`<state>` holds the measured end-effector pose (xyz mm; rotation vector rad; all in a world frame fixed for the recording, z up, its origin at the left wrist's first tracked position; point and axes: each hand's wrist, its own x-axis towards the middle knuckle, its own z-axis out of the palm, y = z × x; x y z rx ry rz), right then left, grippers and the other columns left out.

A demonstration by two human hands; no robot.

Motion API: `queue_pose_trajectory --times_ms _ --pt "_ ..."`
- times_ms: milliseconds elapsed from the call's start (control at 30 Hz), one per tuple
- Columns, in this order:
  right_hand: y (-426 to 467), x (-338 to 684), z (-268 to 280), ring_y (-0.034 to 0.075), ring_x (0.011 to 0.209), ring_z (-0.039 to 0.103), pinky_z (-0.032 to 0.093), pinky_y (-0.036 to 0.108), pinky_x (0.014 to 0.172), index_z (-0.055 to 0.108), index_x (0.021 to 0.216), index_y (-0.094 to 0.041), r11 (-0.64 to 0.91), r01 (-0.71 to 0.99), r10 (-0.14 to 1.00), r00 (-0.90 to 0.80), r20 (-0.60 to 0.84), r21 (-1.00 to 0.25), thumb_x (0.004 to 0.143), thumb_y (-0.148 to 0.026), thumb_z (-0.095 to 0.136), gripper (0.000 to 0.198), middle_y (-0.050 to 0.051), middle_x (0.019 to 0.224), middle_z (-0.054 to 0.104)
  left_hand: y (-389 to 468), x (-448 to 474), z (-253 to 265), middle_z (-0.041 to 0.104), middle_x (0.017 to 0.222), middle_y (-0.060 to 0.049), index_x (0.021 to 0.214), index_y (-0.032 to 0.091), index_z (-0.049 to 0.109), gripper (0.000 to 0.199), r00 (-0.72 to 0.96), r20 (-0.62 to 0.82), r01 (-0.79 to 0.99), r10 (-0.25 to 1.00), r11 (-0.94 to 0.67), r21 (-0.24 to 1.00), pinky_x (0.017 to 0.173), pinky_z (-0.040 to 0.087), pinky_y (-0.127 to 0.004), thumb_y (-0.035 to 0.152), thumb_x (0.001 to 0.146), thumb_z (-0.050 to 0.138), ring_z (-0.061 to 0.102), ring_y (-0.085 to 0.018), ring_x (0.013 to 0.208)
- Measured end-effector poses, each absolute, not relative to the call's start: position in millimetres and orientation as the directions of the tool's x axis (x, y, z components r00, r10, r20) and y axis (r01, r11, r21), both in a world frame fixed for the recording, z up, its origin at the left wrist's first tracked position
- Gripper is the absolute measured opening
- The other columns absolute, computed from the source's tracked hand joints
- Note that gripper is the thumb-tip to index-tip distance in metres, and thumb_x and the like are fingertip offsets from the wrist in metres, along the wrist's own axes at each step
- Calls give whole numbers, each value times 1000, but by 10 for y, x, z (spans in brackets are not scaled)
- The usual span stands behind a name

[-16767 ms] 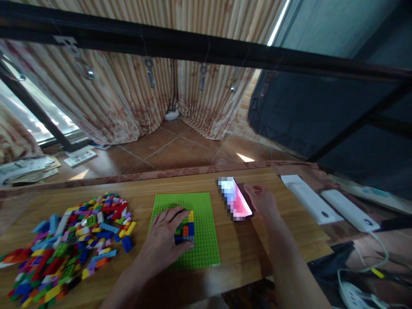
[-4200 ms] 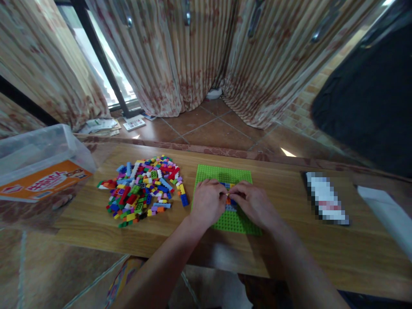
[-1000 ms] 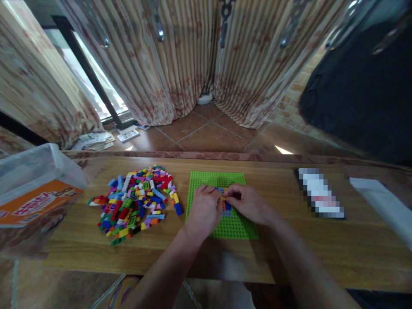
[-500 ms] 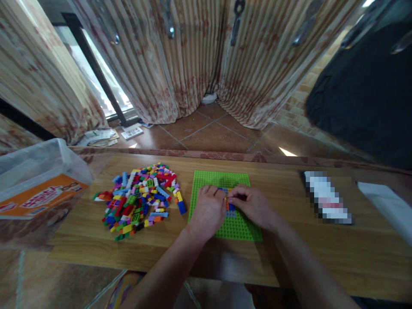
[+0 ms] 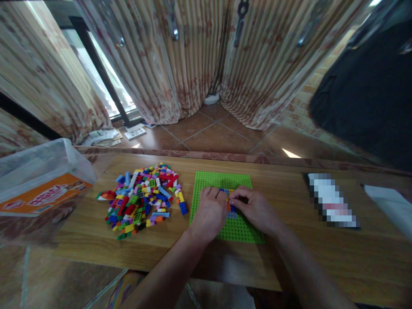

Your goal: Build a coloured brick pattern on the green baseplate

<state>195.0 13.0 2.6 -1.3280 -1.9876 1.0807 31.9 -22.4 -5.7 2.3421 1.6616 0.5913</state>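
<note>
The patch of bricks (image 5: 231, 210) sits near the middle of the green board (image 5: 243, 234), blue, orange and grey pieces showing between our hands. To work here well, we should brace the board flat, line each piece up with the studs and press straight down, so its neighbours don't lift. The patch lies right at the grip of our right hand (image 5: 254, 208), thumb and forefinger close together over it; whether they pinch a piece, we cannot tell. Our left hand (image 5: 210, 211) curls over the patch's left side, fingertips hidden, so we cannot tell its hold either. The heap of bricks (image 5: 138, 201) lies toward the left end of the tabletop (image 5: 280, 184), the phone (image 5: 331, 199) toward the right.
</note>
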Motion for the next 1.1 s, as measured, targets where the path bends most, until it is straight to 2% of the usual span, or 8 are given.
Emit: queue_pose_trajectory --times_ms 267,633,867,1100 --pt "121 1951 -2 17 80 61 45 33 78 67 77 -22 227 517 917 -399 3 -825 84 -25 58 12 1 83 64 -230 317 -20 61 90 -7 82 17 59 15 259 209 829 943 -328 453 87 45 -39 15 92 48 53 -22 89" --pt "123 1957 10 17 80 60 44 32 77 67 77 -22 224 513 914 -405 -4 -829 85 -26 59 12 1 83 64 -231 288 3 61 92 -6 87 18 62 13 235 216 775 948 -317 546 89 44 -37 14 90 50 55 -21 92" --pt "119 1954 11 16 79 60 44 32 77 67 78 -21 231 508 916 -402 9 -830 84 -24 60 10 1 81 64 -225 296 -15 62 90 -6 85 18 63 20 244 198 781 949 -314 540 89 43 -38 18 94 46 55 -20 89" --pt "123 1957 1 17 80 61 45 33 78 68 79 -21 244 507 909 -416 14 -826 86 -27 58 13 2 82 64 -203 318 -32 64 86 -5 81 19 64 17 203 219 799 954 -291 526 85 43 -36 17 91 51 55 -20 86"
